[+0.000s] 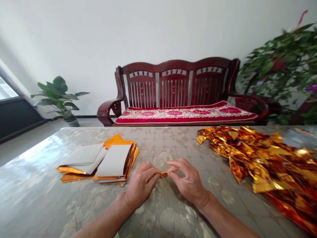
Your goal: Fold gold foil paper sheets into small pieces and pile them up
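Bare forearms (106, 213) nearest my view, coming in at the bottom edge over the floral-patterned desk (151, 228). Left hand (142, 183): fingers curled, thumb and index pinching the left end of a small gold foil piece (163, 174). Right hand (189, 181): thumb and fingertips pinching its right end, fingers arched. Foil piece sits between the two hands, ahead of the forearms; whether it touches the desk, I cannot tell from my feed.

Left of the left hand I get two stacks of gold sheets, pale backs up: left stack (83, 155) and right stack (115, 158), side by side, edges overlapping. Right stack is the one near the left hand. Right side of desk: big loose heap (267, 155) of crumpled-looking folded foil, apart from the right hand, running out of frame.

Beyond the desk: dark red wooden settee (170, 67), red-and-white floral mat (185, 114) on its seat, potted plant (59, 96) to the left, leafy greenery (294, 56) to the right, pale wall (148, 26) behind.
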### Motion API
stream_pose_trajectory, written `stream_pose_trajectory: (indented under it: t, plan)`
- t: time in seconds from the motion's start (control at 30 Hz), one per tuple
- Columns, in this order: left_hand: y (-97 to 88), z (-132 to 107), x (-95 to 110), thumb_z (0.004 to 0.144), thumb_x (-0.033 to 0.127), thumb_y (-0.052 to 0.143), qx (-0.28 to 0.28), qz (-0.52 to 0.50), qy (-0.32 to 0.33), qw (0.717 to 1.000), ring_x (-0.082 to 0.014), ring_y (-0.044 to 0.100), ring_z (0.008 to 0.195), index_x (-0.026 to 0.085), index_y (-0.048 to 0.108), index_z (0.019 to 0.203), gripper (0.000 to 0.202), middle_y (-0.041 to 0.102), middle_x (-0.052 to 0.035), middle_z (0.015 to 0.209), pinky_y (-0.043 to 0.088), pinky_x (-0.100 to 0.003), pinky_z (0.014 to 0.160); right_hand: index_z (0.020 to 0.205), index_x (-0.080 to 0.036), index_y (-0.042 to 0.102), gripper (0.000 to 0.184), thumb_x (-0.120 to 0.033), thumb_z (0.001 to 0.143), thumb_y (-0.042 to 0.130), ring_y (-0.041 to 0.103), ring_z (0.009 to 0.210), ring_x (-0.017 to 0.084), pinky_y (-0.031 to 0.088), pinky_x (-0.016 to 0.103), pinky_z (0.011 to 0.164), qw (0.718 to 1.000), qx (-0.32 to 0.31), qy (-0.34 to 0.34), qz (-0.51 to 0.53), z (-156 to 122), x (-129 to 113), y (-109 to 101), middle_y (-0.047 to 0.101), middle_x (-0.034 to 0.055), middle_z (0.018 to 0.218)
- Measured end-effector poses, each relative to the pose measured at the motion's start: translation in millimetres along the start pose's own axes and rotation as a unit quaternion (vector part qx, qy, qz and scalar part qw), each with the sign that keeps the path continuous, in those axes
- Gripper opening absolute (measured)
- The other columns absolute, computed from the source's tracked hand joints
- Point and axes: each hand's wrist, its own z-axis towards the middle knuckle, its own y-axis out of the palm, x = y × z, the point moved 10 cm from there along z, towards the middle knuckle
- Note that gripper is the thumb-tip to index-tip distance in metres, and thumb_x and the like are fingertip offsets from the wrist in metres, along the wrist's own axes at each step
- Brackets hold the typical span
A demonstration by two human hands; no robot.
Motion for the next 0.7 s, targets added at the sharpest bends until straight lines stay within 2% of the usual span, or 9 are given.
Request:
stream_pose_trajectory:
  t: [0.07,0.17,0.27,0.33,0.43,0.5,0.6,0.7]
  plan:
    - [-1.1,0,-4,0.094,0.02,0.055,0.015,-0.03,-0.019,0.999,-0.0132,0.059,0.077,0.022,0.073,0.089,0.018,0.062,-0.0014,0.079,0.043,-0.023,0.07,0.118,-0.027,0.059,0.032,-0.014,0.089,0.06,0.064,0.091,0.017,0.05,0.031,0.086,1.0,0.002,0.018,-0.004,1,4,0,0.071,-0.0001,0.092]
    - [-10.1,0,-9,0.09,0.015,0.057,0.08,-0.035,-0.043,0.995,-0.0114,0.057,0.069,0.021,0.072,0.083,0.018,0.059,0.0001,0.072,0.042,-0.022,0.064,0.114,-0.024,0.06,0.024,-0.019,0.09,0.059,0.063,0.097,0.019,0.049,0.034,0.088,0.999,0.031,0.023,-0.033,2,3,-6,0.069,0.0038,0.101]
    - [-19.3,-1,-8,0.087,0.012,0.058,0.141,-0.014,-0.043,0.989,-0.0105,0.053,0.062,0.02,0.07,0.077,0.017,0.055,0.0012,0.067,0.04,-0.021,0.06,0.096,-0.023,0.062,0.007,-0.022,0.089,0.06,0.062,0.085,0.018,0.049,0.032,0.079,0.998,0.037,0.03,-0.041,-2,-4,-5,0.067,0.0024,0.089]
    - [-21.5,-2,-4,0.087,0.011,0.058,0.157,-0.008,-0.031,0.987,-0.0103,0.054,0.063,0.02,0.07,0.081,0.016,0.057,0.0011,0.069,0.041,-0.021,0.06,0.095,-0.023,0.061,0.007,-0.021,0.088,0.06,0.062,0.079,0.016,0.049,0.028,0.073,0.997,0.0,0.075,-0.006,-5,-1,7,0.066,0.0008,0.087]
    - [-20.9,-3,7,0.088,0.011,0.057,0.159,0.009,0.007,0.987,-0.0109,0.057,0.066,0.021,0.07,0.092,0.016,0.06,0.0007,0.073,0.043,-0.021,0.063,0.102,-0.022,0.06,0.016,-0.023,0.086,0.062,0.063,0.078,0.015,0.05,0.026,0.07,0.986,-0.035,0.155,0.047,-11,5,24,0.067,0.0002,0.09]
    - [-19.6,-5,18,0.088,0.011,0.058,0.156,0.032,0.04,0.987,-0.012,0.057,0.067,0.021,0.069,0.097,0.017,0.061,0.0004,0.074,0.043,-0.022,0.064,0.1,-0.022,0.059,0.015,-0.028,0.087,0.062,0.064,0.078,0.015,0.05,0.026,0.071,0.977,-0.03,0.194,0.078,-13,9,27,0.067,0.0006,0.09]
    - [-18.1,-7,35,0.089,0.011,0.057,0.152,0.08,0.087,0.981,-0.0134,0.056,0.066,0.021,0.068,0.091,0.015,0.061,-0.0001,0.07,0.042,-0.025,0.064,0.095,-0.021,0.057,0.018,-0.036,0.088,0.062,0.064,0.076,0.014,0.051,0.026,0.071,0.964,-0.008,0.239,0.115,-14,16,27,0.067,0.0005,0.086]
    - [-13.0,-8,48,0.091,0.012,0.055,0.121,0.136,0.118,0.976,-0.0146,0.054,0.064,0.02,0.066,0.081,0.016,0.059,-0.0013,0.067,0.039,-0.028,0.064,0.092,-0.021,0.055,0.02,-0.04,0.089,0.06,0.063,0.073,0.015,0.05,0.026,0.069,0.958,0.007,0.253,0.133,-15,19,26,0.065,0.0004,0.082]
